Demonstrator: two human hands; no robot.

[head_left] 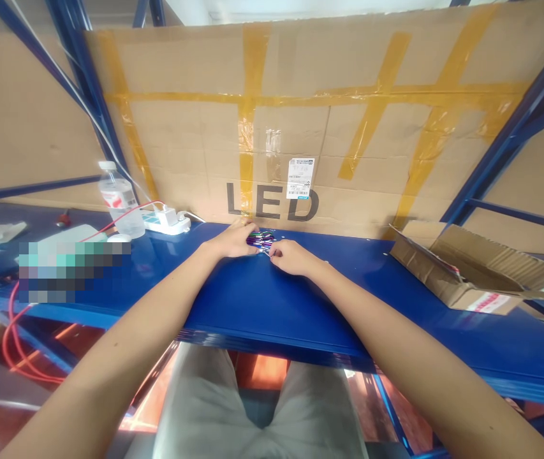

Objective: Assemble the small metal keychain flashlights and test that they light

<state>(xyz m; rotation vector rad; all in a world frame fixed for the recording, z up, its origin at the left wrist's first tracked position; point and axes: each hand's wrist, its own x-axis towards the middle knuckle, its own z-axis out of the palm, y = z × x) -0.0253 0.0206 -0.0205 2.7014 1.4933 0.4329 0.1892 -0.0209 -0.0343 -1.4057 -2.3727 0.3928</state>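
Note:
A small bundle of shiny multicoloured pieces (261,240), purple, green and blue, lies on the blue shelf surface (252,299) just in front of the cardboard wall. My left hand (235,241) rests against the bundle's left side with its fingers curled round it. My right hand (287,256) is closed in a pinch at the bundle's near right end, on a tiny piece I cannot make out. Both forearms reach forward over the shelf from the bottom of the view.
A taped cardboard sheet marked LED (272,201) walls off the back. An open cardboard box (477,271) lies at the right. At the left stand a plastic water bottle (119,201), a white power strip (167,221) with a red cable, and blue rack posts.

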